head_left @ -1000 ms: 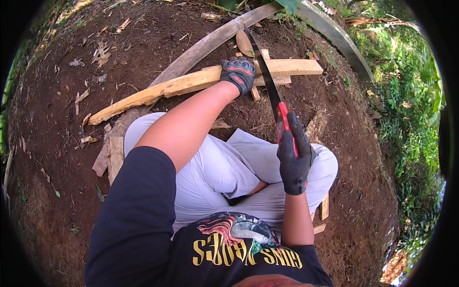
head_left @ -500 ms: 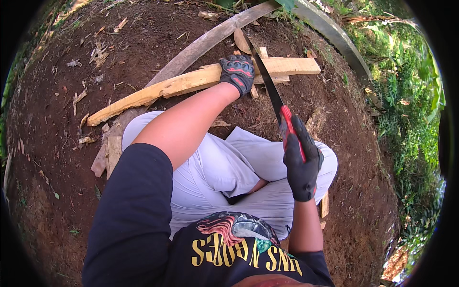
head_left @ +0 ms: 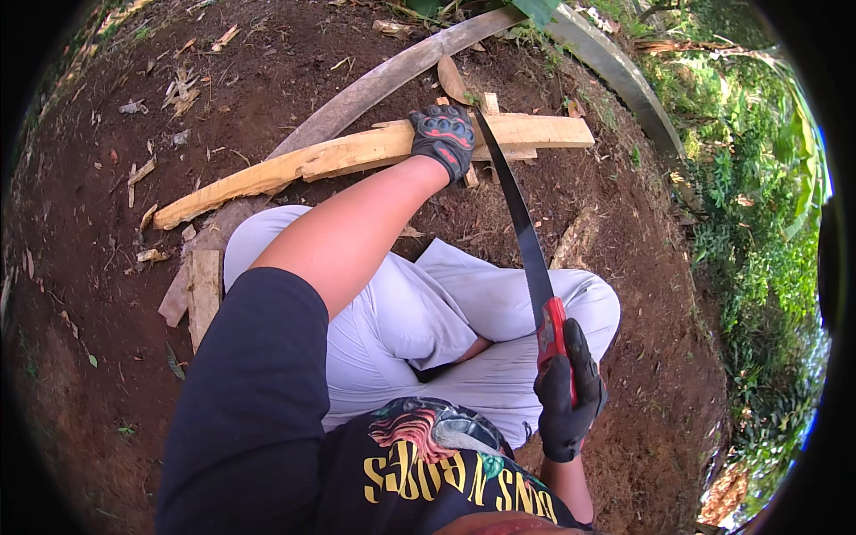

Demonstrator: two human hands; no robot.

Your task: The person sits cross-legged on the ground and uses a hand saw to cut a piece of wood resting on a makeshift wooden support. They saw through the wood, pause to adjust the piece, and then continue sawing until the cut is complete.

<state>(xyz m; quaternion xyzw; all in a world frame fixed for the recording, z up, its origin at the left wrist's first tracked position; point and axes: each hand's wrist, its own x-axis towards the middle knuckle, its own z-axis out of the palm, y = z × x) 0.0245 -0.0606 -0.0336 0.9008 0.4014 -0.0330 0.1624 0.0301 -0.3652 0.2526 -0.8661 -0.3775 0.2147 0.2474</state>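
Note:
A long pale wooden plank [head_left: 348, 153], rough and tapering toward its left end, lies across smaller wood pieces in front of my crossed legs. My left hand [head_left: 443, 136], in a black glove with red trim, presses down on the plank and grips it; its fingertips are hidden at the far edge. Just right of that hand, the dark curved blade of a hand saw [head_left: 519, 209] crosses the plank, its tip near the far edge. My right hand [head_left: 571, 397], also black-gloved, is closed round the saw's red handle close to my right thigh.
Short wood pieces [head_left: 489, 104] lie under the plank. A long weathered beam [head_left: 379, 85] runs behind it, meeting a grey curved edging [head_left: 624, 85] at the far right. A cut board [head_left: 204, 294] lies by my left knee. Chips and dry leaves dot the brown soil; green plants [head_left: 758, 205] grow at right.
My right hand has drawn the saw back toward my body, so less of the blade reaches past the plank. My left hand stays on the plank.

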